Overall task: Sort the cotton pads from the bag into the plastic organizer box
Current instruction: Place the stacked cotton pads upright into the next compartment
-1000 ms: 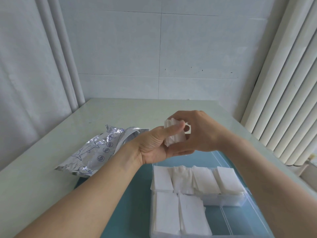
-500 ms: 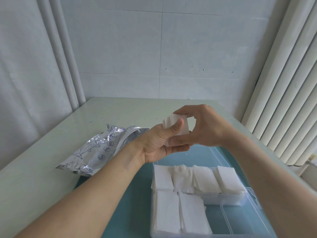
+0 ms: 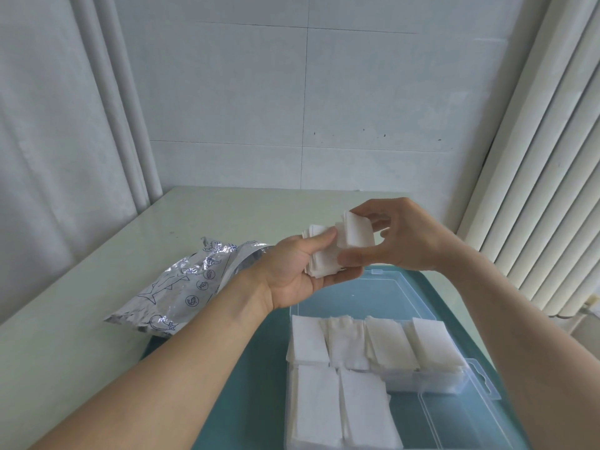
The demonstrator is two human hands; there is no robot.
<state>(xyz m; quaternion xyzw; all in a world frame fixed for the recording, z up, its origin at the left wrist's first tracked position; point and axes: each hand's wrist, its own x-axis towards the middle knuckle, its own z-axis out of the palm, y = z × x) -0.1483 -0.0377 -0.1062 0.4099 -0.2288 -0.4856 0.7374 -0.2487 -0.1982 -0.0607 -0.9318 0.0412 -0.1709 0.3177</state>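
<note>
White tiled wall behind; above the pale table point(image 3: 97, 287), left hand point(image 3: 292, 271) cradles a cotton pad stack point(image 3: 321, 258), right hand point(image 3: 399, 235) pinches several pads point(image 3: 355, 233).

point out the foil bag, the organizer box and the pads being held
foil bag point(image 3: 181, 287), head view, middle of its printed face
organizer box point(image 3: 397, 287), head view, bare far compartment floor
held pads point(image 3: 355, 235), head view, face of the front pad
</note>
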